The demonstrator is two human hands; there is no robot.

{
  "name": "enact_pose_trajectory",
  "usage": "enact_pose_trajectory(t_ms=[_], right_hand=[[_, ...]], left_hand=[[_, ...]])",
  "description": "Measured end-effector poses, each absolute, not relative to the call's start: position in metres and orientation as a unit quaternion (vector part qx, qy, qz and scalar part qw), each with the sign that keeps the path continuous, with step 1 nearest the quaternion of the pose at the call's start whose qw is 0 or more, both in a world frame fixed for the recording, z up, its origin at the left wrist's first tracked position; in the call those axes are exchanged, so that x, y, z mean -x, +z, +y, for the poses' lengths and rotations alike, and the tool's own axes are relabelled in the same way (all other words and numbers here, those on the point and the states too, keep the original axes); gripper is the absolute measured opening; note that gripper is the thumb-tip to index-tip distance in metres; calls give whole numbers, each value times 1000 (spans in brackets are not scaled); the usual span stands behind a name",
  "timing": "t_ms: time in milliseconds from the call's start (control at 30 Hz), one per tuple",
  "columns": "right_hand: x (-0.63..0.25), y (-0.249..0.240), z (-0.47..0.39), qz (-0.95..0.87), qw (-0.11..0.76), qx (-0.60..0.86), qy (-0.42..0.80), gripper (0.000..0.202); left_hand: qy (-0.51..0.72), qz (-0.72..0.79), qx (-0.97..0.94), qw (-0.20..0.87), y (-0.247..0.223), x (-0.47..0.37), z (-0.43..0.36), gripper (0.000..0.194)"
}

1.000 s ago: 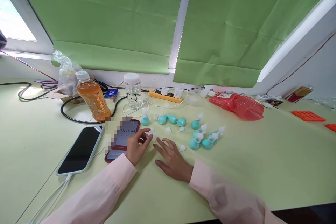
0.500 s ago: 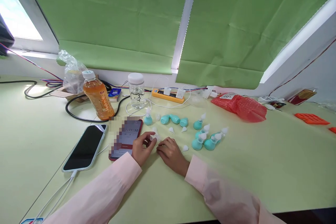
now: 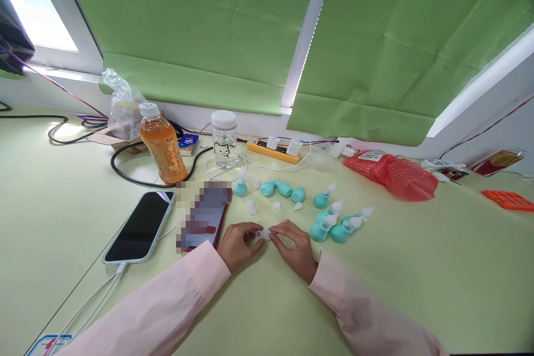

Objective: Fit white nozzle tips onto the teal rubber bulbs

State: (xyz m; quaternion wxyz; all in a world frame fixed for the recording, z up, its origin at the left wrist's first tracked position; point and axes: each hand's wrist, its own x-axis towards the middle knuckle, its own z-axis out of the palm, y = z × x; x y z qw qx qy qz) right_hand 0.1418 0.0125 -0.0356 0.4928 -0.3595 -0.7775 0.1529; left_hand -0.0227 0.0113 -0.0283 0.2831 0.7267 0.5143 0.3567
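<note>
My left hand [image 3: 241,245] is closed, thumb and fingers pinching a small translucent plastic nozzle piece [image 3: 262,235] held sideways above the table. From the other side, my right hand [image 3: 294,247] pinches the right end of this piece; its fingertips hide what that end looks like. Just beyond lie another translucent piece [image 3: 251,207] and two small white tips [image 3: 277,207]. Several teal squeeze bulbs with clear nozzles, like nasal aspirators [image 3: 320,229], stand to the right. One more assembled aspirator [image 3: 241,186] and bare teal bulbs [image 3: 283,188] form a row behind.
To the left lie a dark-screened phone [image 3: 141,228] on a charging cable and a second phone [image 3: 206,214], partly blurred. An orange drink bottle [image 3: 163,147], a clear jar [image 3: 224,144] and a yellow power strip [image 3: 273,151] line the back. Red bubble wrap [image 3: 392,172] lies back right.
My hands have come together on the nozzle piece, my right hand now gripping its end. One translucent piece now lies beyond them. The white tip beside my right hand no longer shows. The view has shifted slightly.
</note>
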Motion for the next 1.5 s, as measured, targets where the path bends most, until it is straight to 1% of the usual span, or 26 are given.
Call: enact_pose_trajectory(t_ms=[133,267,533,933,1500], right_hand=[[-139,-35,11,-763,493,362,211,14],[-138,-33,10,-760,491,357,233,14],[-138,-34,11,-746,511,362,227,15],[-138,-35,10,-750,505,356,237,22],[-138,-39,12,-759,510,340,218,24]], left_hand=[[350,508,-734,286,-27,23,12,18],[345,504,-733,301,-25,23,13,19],[346,507,-726,309,-25,24,13,20],[327,506,-740,299,-21,24,12,22],[324,507,-735,312,-23,24,12,21]])
